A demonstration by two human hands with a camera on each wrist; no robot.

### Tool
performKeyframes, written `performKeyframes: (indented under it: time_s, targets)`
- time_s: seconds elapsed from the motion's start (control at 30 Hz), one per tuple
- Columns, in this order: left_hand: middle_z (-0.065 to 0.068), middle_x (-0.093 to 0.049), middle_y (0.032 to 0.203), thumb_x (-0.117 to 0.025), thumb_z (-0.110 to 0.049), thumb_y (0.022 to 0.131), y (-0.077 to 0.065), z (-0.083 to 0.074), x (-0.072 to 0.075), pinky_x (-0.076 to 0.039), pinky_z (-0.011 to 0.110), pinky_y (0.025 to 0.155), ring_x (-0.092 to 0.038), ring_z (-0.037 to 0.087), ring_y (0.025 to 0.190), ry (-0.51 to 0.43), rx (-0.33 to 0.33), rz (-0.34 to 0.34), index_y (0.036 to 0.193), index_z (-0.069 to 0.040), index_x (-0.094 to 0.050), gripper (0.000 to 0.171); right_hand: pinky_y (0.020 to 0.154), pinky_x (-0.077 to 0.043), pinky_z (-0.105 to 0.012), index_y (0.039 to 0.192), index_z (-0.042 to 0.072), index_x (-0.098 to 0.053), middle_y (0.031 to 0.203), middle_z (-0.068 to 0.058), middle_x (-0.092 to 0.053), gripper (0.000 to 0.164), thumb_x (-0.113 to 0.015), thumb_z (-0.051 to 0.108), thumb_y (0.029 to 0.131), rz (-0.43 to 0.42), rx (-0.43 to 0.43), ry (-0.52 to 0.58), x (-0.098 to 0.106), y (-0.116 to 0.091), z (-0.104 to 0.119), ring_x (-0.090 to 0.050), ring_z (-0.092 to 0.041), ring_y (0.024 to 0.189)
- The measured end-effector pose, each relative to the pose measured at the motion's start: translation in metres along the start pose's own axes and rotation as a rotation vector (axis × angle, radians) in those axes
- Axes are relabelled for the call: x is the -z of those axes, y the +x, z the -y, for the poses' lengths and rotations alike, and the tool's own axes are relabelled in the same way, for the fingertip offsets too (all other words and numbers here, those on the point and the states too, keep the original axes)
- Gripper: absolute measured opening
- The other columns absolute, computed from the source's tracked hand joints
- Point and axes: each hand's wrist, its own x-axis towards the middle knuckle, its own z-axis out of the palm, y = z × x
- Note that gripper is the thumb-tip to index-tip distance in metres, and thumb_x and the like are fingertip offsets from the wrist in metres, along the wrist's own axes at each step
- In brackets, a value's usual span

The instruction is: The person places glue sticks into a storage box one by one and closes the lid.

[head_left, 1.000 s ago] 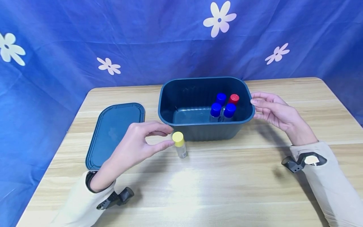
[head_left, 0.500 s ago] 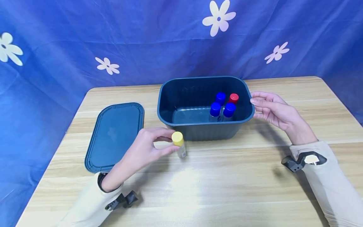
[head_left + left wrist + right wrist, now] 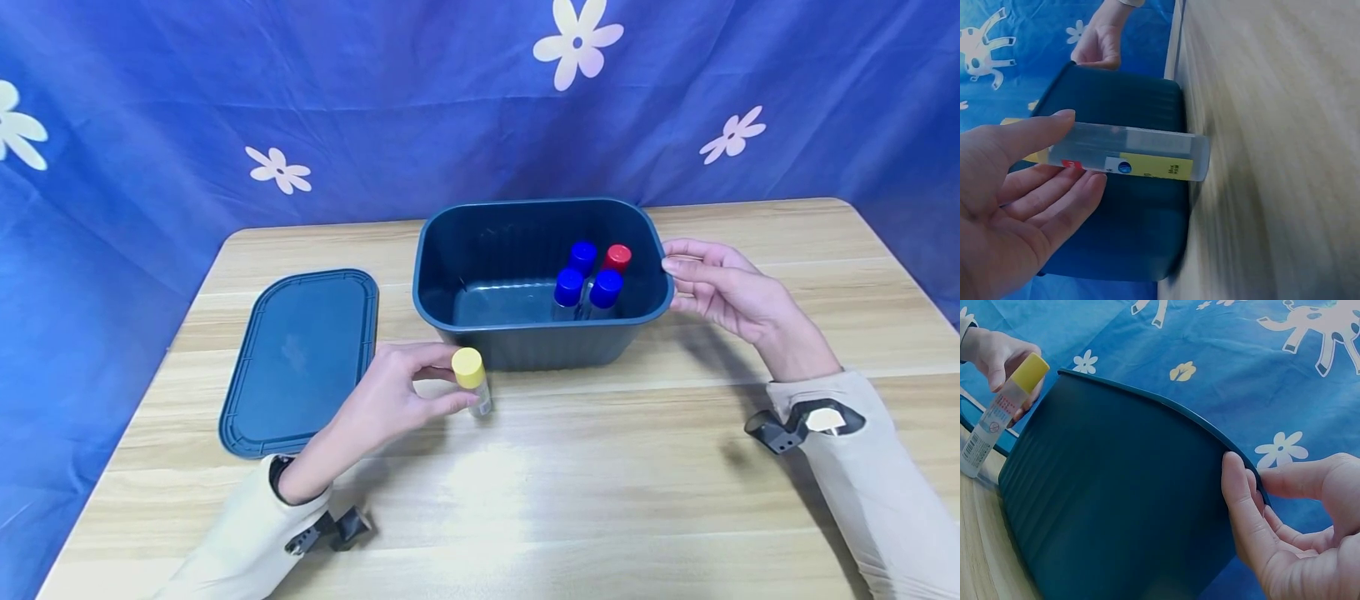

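In front of a dark teal plastic bin (image 3: 540, 346), a clear cylindrical bottle with a yellow cap (image 3: 468, 367) stands upright on the table. My left hand (image 3: 405, 387) holds this bottle from the left, thumb on the near side and fingers on the far side. The left wrist view shows a label and the bottle's base (image 3: 1200, 156) right at the wood. My right hand (image 3: 731, 292) pinches the bin's right rim between thumb and fingers, as the right wrist view also shows. Inside the bin, several blue-capped bottles (image 3: 606, 289) and a red-capped one (image 3: 618, 257) stand grouped at the right.
A dark teal lid (image 3: 300, 362) lies flat on the table left of the bin, partly behind my left forearm. Behind the wooden table (image 3: 600, 483) hangs a blue cloth (image 3: 420, 100) with white flowers, close to the bin's back.
My left hand has moved right and slightly down onto the yellow-capped bottle, its thumb and fingers now at its sides. My right hand stays at the bin's rim.
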Motion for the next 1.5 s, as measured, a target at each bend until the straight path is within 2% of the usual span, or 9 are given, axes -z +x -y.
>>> performKeyframes:
  time_s: [0.13, 0.47, 0.67, 0.9, 1.07, 1.3, 1.5]
  targets:
    - [-0.001, -0.072, 0.096, -0.084, -0.009, 0.073, -0.002, 0.001, -0.001, -0.057, 0.026, 0.082, -0.071, 0.011, 0.085, 0.004, -0.017, -0.008, 0.103, -0.007, -0.072, 0.032, 0.076, -0.059, -0.033, 0.112, -0.007, -0.059, 0.1, -0.016, -0.068, 0.026, -0.036, -0.01, 0.099, 0.007, 0.004, 0.001, 0.0, 0.0, 0.0, -0.07, -0.024, 0.084]
    - [-0.002, -0.073, 0.095, -0.084, -0.009, 0.073, -0.004, 0.006, -0.004, -0.057, 0.028, 0.084, -0.07, 0.011, 0.087, 0.022, -0.009, 0.002, 0.1, -0.009, -0.072, 0.03, 0.077, -0.059, -0.034, 0.115, -0.01, -0.057, 0.102, -0.017, -0.067, 0.026, -0.037, -0.01, 0.099, 0.013, 0.0, 0.033, 0.0, 0.0, 0.002, -0.07, -0.026, 0.086]
    - [0.001, -0.073, 0.095, -0.083, -0.009, 0.075, -0.005, 0.009, -0.006, -0.058, 0.028, 0.08, -0.071, 0.015, 0.086, 0.047, -0.017, -0.001, 0.1, -0.007, -0.073, 0.027, 0.077, -0.059, -0.033, 0.115, -0.009, -0.058, 0.103, -0.017, -0.066, 0.026, -0.037, -0.01, 0.099, 0.019, 0.003, 0.039, 0.0, 0.001, 0.002, -0.07, -0.026, 0.086]
    - [0.0, -0.073, 0.094, -0.082, -0.01, 0.076, -0.005, 0.011, -0.007, -0.058, 0.027, 0.08, -0.071, 0.013, 0.086, 0.077, -0.078, 0.002, 0.097, -0.009, -0.073, 0.023, 0.076, -0.059, -0.033, 0.113, -0.008, -0.059, 0.102, -0.017, -0.067, 0.026, -0.037, -0.01, 0.099, 0.027, 0.011, 0.02, 0.0, 0.002, 0.001, -0.07, -0.025, 0.085]
    - [-0.001, -0.073, 0.091, -0.081, -0.01, 0.077, -0.005, 0.01, -0.009, -0.059, 0.031, 0.077, -0.071, 0.014, 0.085, 0.074, -0.127, 0.01, 0.093, -0.011, -0.071, 0.019, 0.075, -0.059, -0.033, 0.112, -0.008, -0.059, 0.1, -0.017, -0.067, 0.024, -0.038, -0.01, 0.099, 0.019, 0.011, 0.012, 0.0, 0.003, -0.001, -0.07, -0.025, 0.084]
    - [-0.003, -0.073, 0.092, -0.082, -0.013, 0.077, 0.0, 0.001, -0.005, -0.058, 0.025, 0.078, -0.07, 0.01, 0.085, 0.084, -0.161, 0.018, 0.095, -0.012, -0.071, 0.021, 0.075, -0.059, -0.033, 0.113, -0.007, -0.059, 0.101, -0.016, -0.067, 0.024, -0.039, -0.01, 0.099, 0.01, 0.01, 0.02, 0.001, 0.001, -0.002, -0.07, -0.025, 0.084]
    - [-0.003, -0.073, 0.091, -0.082, -0.011, 0.076, 0.005, -0.005, -0.001, -0.058, 0.026, 0.078, -0.071, 0.01, 0.084, 0.087, -0.178, 0.009, 0.096, -0.011, -0.072, 0.023, 0.076, -0.059, -0.033, 0.113, -0.008, -0.059, 0.102, -0.017, -0.067, 0.024, -0.039, -0.01, 0.099, 0.009, 0.004, 0.029, 0.002, 0.0, -0.001, -0.07, -0.025, 0.084]
